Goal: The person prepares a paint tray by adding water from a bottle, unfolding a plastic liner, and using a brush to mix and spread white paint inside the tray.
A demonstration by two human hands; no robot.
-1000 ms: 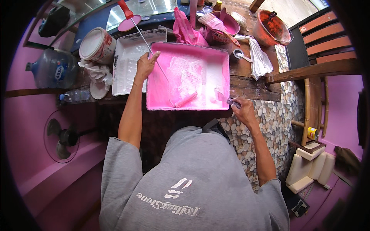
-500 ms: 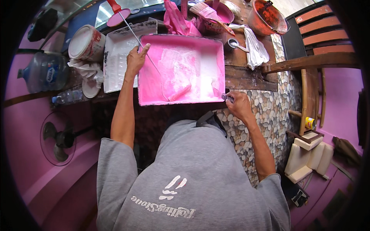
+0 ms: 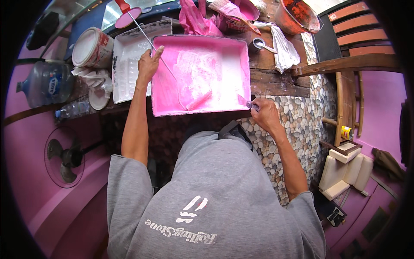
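A pink-coated paint tray (image 3: pixel 168 97) is in front of me at the table's near edge. My left hand (image 3: pixel 148 68) grips its left rim, thumb up on the inner side. My right hand (image 3: pixel 265 114), at the tray's near right corner, is closed round the dark handle of a putty knife (image 3: pixel 252 105). The knife's pink-smeared blade points into that corner. Inside the tray rests a small paint roller (image 3: pixel 199 100). Its long metal rod passes beside my left hand up to a red handle (image 3: pixel 123 5) beyond the far left corner.
Left of the pink tray are a white paint tray (image 3: pixel 123 88), a lidded bucket (image 3: pixel 88 46) and a large water bottle (image 3: pixel 46 84). Behind it lie a paintbrush (image 3: pixel 230 9) and pink plastic (image 3: pixel 196 19). To the right are a white cloth (image 3: pixel 283 52) and an orange-stained bucket (image 3: pixel 297 17).
My right hand and the putty knife have shifted slightly, and the blade now shows pink at the tray's corner. My left hand keeps its hold on the rim. The whole view has shifted a little.
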